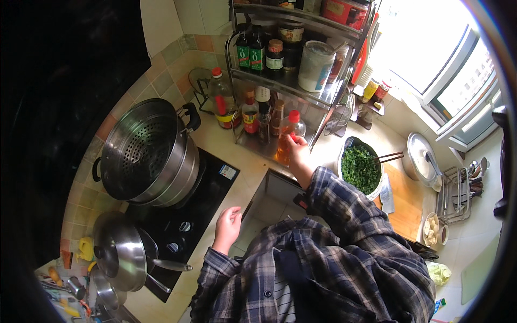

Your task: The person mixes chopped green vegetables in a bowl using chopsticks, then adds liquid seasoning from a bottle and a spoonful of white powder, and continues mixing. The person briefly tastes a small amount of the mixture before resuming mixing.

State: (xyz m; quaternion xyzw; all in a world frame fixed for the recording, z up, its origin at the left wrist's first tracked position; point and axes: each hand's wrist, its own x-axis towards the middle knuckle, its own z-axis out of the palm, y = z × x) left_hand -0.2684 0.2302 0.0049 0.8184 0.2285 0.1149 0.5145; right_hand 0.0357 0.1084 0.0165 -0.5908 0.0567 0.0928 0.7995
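Observation:
My right hand point(299, 155) reaches to the metal rack's lowest tier and grips a clear plastic bottle of amber liquid point(284, 139) by its small red handle. The bottle has a red cap and stands close to the rack's front edge. Part of it is hidden behind my fingers. My left hand point(228, 227) hovers near the counter edge beside the black gas cooktop point(220, 181), its fingers loosely bent with nothing in them. Left of the gripped bottle stand several sauce bottles, one with a yellow and red label point(250, 117).
A large steamer pot point(173, 173) and a lidded pan point(121, 250) occupy the cooktop. To the right, a bowl of chopped greens point(359, 167) holds chopsticks point(391, 157). A cleaver point(386, 196) lies on the wooden cutting board point(408, 198), near a lidded pot point(418, 155).

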